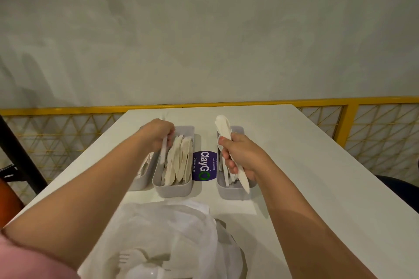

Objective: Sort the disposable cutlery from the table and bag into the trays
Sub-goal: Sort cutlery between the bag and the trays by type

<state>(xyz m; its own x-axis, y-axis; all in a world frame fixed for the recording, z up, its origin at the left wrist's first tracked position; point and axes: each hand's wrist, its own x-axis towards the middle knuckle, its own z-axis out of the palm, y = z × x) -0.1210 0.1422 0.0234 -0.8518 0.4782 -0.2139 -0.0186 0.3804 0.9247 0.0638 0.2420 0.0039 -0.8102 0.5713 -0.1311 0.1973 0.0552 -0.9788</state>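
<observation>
Left hand: fingers curled round one white utensil, type unclear. Leftmost tray sits just below and outboard of the grip, knife tray just inboard. Probably best to confirm the type, align it lengthwise with the tray and release low.

Right hand: clamped on a spoon bundle, bowls beyond the knuckles, right tray directly beneath.

Plastic bag: lies nearer than both grips, between the forearms.

left grip: arm outstretched, fingers curled round white utensil | right grip: arm outstretched, clutching spoons
</observation>
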